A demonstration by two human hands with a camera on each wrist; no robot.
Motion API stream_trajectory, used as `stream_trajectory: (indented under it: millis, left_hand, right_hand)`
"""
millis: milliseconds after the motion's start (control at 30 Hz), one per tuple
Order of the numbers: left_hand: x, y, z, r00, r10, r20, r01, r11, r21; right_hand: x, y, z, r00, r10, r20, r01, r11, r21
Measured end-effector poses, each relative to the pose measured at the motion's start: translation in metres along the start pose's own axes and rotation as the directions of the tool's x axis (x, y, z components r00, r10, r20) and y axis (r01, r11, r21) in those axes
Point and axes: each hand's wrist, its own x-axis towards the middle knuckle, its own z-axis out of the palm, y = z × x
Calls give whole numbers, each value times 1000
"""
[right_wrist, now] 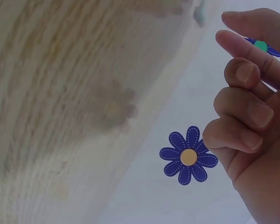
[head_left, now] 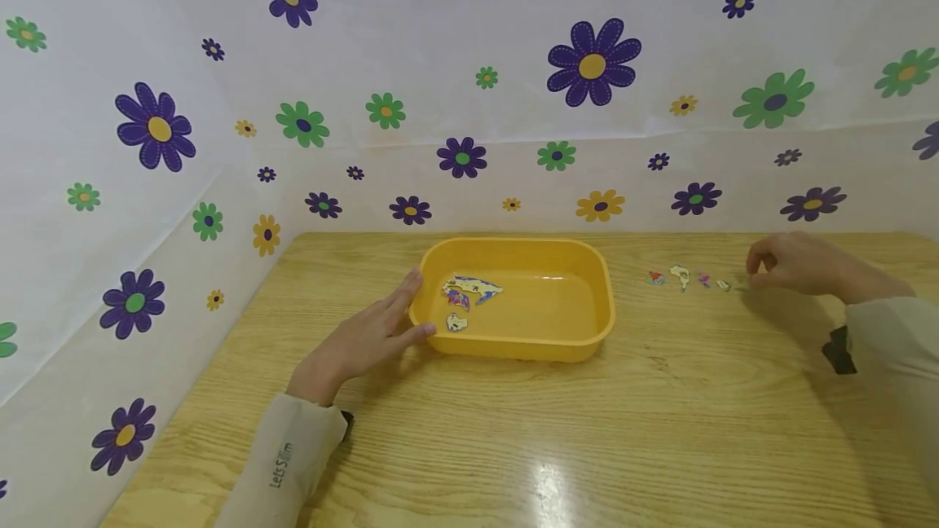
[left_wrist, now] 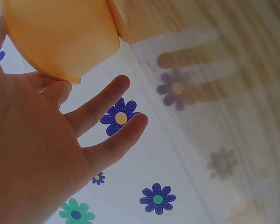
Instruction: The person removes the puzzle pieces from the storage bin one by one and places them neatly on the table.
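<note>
My left hand holds the left end of a yellow plastic tub, thumb at the front corner and fingers along the side wall. In the left wrist view its last two fingers stretch out past the tub. Inside the tub lie a large cream-and-blue flat cut-out piece, a purple-red one and a cream one. My right hand hovers at the right end of a row of small flat pieces, beside a tiny greenish piece. Its thumb and index finger stand slightly apart, the others curled.
The row on the wooden table holds a red-blue piece, a cream piece, a pink-purple piece and a small pale piece. White flower-printed sheeting walls the back and left.
</note>
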Motion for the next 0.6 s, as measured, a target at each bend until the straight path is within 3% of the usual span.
stream_trajectory:
  millis: [300, 600]
  left_hand:
    - [-1, -1, 0, 1000, -4, -2, 4, 1000, 4]
    - [-1, 1, -1, 1000, 3, -4, -3, 1000, -3]
  right_hand:
    - [2, -12, -14, 998, 62, 1, -62, 995, 74]
    - [7, -35, -19, 1000, 1, 11, -3, 989, 151]
